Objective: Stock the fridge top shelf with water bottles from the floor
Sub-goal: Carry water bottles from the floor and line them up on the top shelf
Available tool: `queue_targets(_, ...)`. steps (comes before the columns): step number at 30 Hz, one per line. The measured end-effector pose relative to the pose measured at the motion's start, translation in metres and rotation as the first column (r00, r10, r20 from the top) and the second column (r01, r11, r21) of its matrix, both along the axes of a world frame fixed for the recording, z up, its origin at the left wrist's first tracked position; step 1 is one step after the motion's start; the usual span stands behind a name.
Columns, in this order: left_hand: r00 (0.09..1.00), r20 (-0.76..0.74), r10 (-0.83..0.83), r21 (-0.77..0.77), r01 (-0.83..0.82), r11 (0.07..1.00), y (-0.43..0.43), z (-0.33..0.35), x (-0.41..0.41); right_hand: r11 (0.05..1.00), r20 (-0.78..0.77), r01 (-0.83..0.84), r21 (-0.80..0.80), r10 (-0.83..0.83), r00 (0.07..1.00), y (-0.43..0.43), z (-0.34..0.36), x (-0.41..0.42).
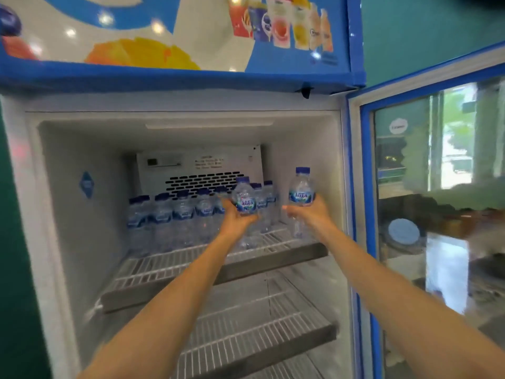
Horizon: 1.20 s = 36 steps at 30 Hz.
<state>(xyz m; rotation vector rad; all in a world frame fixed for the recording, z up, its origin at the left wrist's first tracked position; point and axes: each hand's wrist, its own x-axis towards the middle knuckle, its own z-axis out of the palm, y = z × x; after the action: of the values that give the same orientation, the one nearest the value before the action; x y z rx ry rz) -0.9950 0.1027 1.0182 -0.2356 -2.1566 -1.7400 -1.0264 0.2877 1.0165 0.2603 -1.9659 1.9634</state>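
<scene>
A small water bottle with a blue cap and blue label stands upright in the left hand, whose fingers curl round its lower part, above the middle of the top shelf. A second bottle of the same kind is gripped upright by the right hand near the shelf's right end. Its base shows below the hand, but whether it touches the wire is hard to tell.

A row of bottles stands along the back of the shelf, from the left toward the centre. A few more are partly hidden behind the bottle in the left hand (the blur makes them hard to count).

The shelf is white wire with a grey front bar. Below it sits a lower shelf of the same make, partly covered by the two forearms.

On the fridge's back wall there is a dark vent grille, with small print above it too blurred to read. A header panel over the opening shows fruit and drink cartons and is cut off at the top.

The glass door stands open at the right, full of reflections. A teal wall shows above it.
</scene>
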Motion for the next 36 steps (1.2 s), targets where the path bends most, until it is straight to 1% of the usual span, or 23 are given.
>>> queue_targets(3, 0.999, 0.045, -0.029, 0.071, 0.026, 0.997, 0.010, -0.009, -0.034, 1.000, 0.050, -0.010, 0.019, 0.009, 0.999, -0.002, -0.006, -0.032)
queue_targets(4, 0.998, 0.048, -0.038, 0.073, 0.034, 0.997, 0.014, -0.011, -0.042, 0.999, 0.060, -0.023, 0.031, 0.021, 0.998, -0.004, -0.007, -0.044)
queue_targets(8, 1.000, 0.002, -0.006, -0.021, 0.006, 1.000, 0.022, -0.023, -0.069, 0.993, 0.050, -0.085, 0.085, 0.081, 0.995, -0.009, -0.012, -0.091)
queue_targets(9, 1.000, 0.015, -0.008, -0.028, 0.008, 1.000, 0.022, -0.024, -0.078, 0.992, 0.048, -0.088, 0.094, 0.084, 0.995, -0.011, -0.012, -0.100)
queue_targets(12, 0.998, 0.056, -0.029, -0.005, 0.029, 1.000, 0.021, -0.024, -0.103, 0.985, 0.034, -0.143, 0.098, 0.140, 0.990, -0.015, -0.015, -0.129)
queue_targets(15, 0.998, 0.058, -0.040, 0.036, 0.038, 0.999, 0.020, -0.026, -0.125, 0.972, 0.007, -0.205, 0.115, 0.205, 0.979, -0.022, -0.019, -0.153)
queue_targets(19, 0.998, 0.020, -0.066, 0.063, 0.065, 0.996, 0.023, -0.035, -0.138, 0.969, 0.089, -0.205, 0.137, 0.195, 0.977, -0.033, -0.023, -0.182)
queue_targets(21, 0.996, -0.007, -0.093, 0.043, 0.093, 0.995, 0.023, -0.038, -0.140, 0.966, 0.073, -0.205, 0.160, 0.195, 0.978, -0.035, -0.025, -0.191)
queue_targets(24, 0.995, -0.020, -0.096, 0.012, 0.096, 0.995, 0.022, -0.044, -0.142, 0.957, 0.040, -0.201, 0.208, 0.197, 0.980, -0.034, -0.027, -0.183)
queue_targets(25, 0.996, -0.024, -0.088, -0.002, 0.088, 0.996, 0.022, -0.045, -0.141, 0.953, 0.040, -0.173, 0.249, 0.168, 0.985, -0.034, -0.030, -0.180)
queue_targets(27, 0.998, -0.021, -0.063, -0.034, 0.063, 0.997, 0.022, -0.048, -0.141, 0.919, 0.038, -0.049, 0.390, 0.037, 0.999, -0.034, -0.035, -0.177)
queue_targets(28, 0.998, -0.014, -0.056, -0.051, 0.055, 0.997, 0.022, -0.050, -0.141, 0.883, 0.018, 0.035, 0.467, -0.049, 0.999, -0.035, -0.038, -0.178)
queue_targets(30, 1.000, -0.004, -0.027, -0.074, 0.027, 0.997, 0.022, -0.053, -0.142, 0.811, -0.032, 0.163, 0.561, -0.176, 0.984, -0.037, -0.042, -0.179)
queue_targets(33, 1.000, -0.023, -0.003, -0.071, 0.001, 0.997, 0.023, -0.053, -0.142, 0.773, -0.039, 0.221, 0.594, -0.246, 0.968, -0.040, -0.040, -0.180)
queue_targets(36, 0.999, -0.048, -0.001, -0.078, -0.003, 0.997, 0.024, -0.053, -0.142, 0.786, 0.007, 0.186, 0.590, -0.235, 0.972, -0.041, -0.039, -0.188)
